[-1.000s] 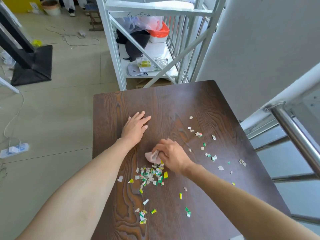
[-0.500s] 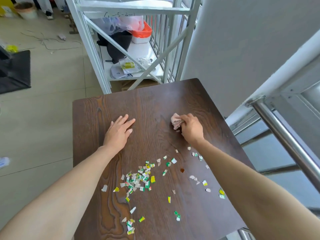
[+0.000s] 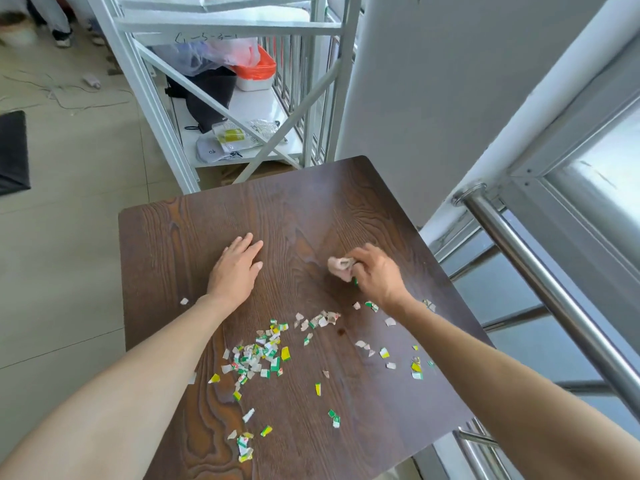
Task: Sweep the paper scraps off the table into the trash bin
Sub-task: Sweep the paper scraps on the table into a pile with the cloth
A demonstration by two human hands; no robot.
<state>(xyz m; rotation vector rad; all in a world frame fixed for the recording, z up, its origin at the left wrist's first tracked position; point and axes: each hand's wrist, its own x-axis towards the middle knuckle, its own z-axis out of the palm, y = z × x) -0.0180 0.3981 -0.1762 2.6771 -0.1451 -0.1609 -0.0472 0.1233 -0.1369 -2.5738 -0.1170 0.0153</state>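
Several white, green and yellow paper scraps (image 3: 258,356) lie scattered over the near half of a dark wooden table (image 3: 194,223), densest in a heap near the middle. My right hand (image 3: 375,273) grips a crumpled pinkish cloth (image 3: 341,267) pressed to the tabletop, just beyond the scraps at the right. My left hand (image 3: 237,270) lies flat on the wood, palm down, fingers together, left of the cloth. No trash bin shows in the head view.
A white metal shelf frame (image 3: 221,109) with bags and packets stands beyond the table's far edge. A steel handrail (image 3: 540,289) and a window run along the right side. Tiled floor lies to the left, with a black mat (image 3: 12,152).
My right hand went from the scrap heap out to the far right of the table and has come back a little toward me, dragging scraps. The left hand stayed flat.
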